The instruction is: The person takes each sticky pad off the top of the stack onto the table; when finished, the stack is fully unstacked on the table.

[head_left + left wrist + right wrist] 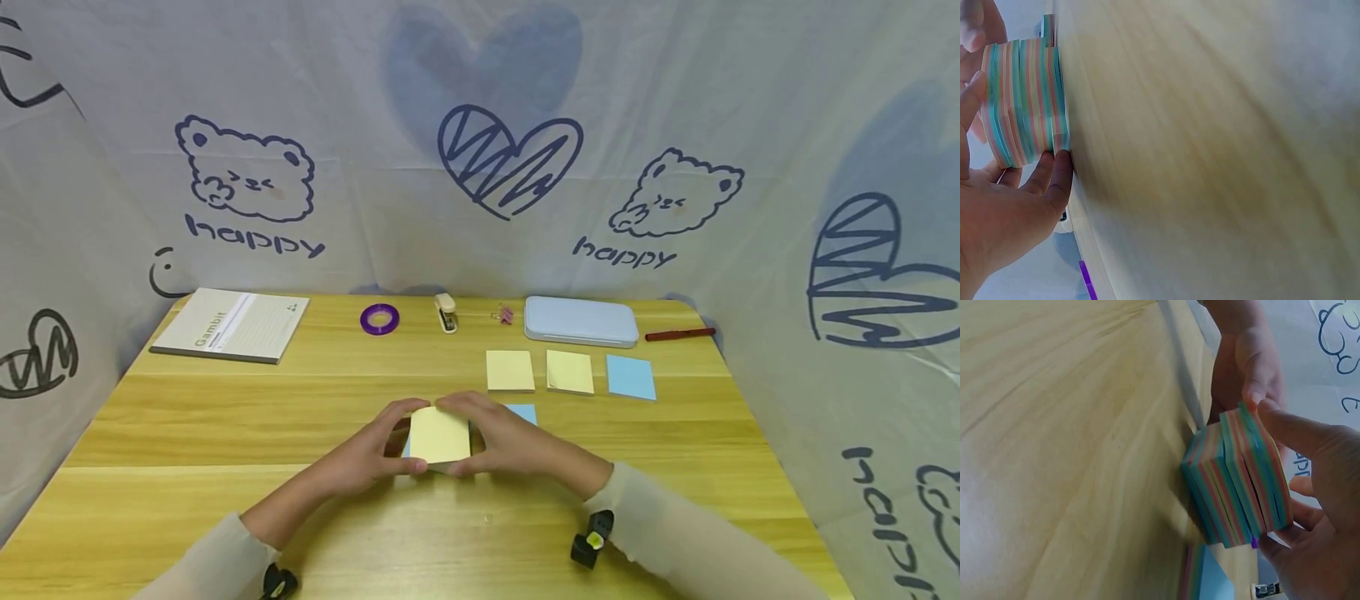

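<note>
A stack of sticky note pads (pixel 439 435), yellow on top, stands on the wooden table between both hands. My left hand (pixel 366 454) grips its left side, thumb at the near edge and fingers round the far side. From the right, my right hand (pixel 504 440) holds the stack the same way. Striped pink, yellow and blue layers (pixel 1244 481) show on its sides in the right wrist view, the upper pads slightly offset from the lower ones. A blue sliver juts out at the stack's left. Behind the right hand lies a blue pad (pixel 524 412), partly hidden.
Two yellow pads (pixel 510 371) (pixel 570 372) and a blue pad (pixel 631 377) lie in a row beyond. Along the back are a notebook (pixel 232 325), purple tape (pixel 365 320), a stapler (pixel 446 313), pink clips (pixel 504 314), a pale case (pixel 581 320) and a red pen (pixel 679 334).
</note>
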`<state>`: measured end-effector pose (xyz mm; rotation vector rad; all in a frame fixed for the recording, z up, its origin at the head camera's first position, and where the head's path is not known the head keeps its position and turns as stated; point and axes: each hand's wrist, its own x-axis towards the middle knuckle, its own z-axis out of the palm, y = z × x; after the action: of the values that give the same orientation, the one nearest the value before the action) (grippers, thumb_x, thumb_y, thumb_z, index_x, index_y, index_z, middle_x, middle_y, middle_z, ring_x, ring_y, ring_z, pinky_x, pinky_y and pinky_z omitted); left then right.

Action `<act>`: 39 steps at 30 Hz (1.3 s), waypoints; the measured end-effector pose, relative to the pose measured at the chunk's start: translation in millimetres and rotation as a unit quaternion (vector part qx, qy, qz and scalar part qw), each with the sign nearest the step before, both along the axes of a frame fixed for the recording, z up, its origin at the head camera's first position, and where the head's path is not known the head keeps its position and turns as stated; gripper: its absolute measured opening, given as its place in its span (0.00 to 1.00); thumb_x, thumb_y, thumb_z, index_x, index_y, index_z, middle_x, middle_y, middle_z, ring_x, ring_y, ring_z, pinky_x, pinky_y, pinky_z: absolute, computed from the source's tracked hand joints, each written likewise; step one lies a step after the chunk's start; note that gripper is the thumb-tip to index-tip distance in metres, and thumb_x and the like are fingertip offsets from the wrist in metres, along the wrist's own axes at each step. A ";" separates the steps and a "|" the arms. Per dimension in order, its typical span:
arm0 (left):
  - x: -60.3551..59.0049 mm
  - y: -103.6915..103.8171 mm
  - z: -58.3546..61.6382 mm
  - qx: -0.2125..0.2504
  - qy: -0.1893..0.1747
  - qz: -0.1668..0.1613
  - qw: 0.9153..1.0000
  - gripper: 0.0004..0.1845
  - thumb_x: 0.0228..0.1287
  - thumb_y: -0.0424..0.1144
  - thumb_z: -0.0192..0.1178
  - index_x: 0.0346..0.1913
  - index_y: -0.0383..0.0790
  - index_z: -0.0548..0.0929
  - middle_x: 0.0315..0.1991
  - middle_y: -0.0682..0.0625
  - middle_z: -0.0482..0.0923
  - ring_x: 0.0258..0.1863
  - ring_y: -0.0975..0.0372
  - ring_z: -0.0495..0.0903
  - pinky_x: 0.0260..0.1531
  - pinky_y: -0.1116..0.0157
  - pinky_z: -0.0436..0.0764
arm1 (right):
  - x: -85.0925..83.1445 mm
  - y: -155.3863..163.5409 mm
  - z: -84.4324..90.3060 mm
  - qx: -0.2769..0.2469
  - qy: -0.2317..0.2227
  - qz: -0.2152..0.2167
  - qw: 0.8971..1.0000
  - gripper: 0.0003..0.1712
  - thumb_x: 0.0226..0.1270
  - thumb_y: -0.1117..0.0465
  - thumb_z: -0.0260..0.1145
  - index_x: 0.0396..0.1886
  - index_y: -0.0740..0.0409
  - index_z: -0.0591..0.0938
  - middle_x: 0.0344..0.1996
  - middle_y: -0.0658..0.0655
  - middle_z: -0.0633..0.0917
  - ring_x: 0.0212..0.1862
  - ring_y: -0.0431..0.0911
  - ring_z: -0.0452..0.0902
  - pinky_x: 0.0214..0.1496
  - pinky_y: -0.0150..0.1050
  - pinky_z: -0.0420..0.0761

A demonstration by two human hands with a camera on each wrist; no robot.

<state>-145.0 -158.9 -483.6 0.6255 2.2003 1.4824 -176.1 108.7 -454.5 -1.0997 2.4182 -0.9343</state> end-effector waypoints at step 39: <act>-2.3 2.0 3.5 -0.004 -0.015 0.033 0.999 0.44 0.64 0.34 0.72 0.79 0.38 0.59 0.77 0.33 0.58 0.76 0.33 0.57 0.68 0.38 0.69 | 2.4 49.5 -2.4 -0.024 0.026 -0.071 0.997 0.45 0.64 0.50 0.78 0.77 0.52 0.70 0.73 0.53 0.71 0.73 0.52 0.68 0.72 0.56 0.72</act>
<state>-147.3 -157.0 -480.1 0.5300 2.2213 1.5054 -173.7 158.2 -456.9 -0.9899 2.5562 -1.0239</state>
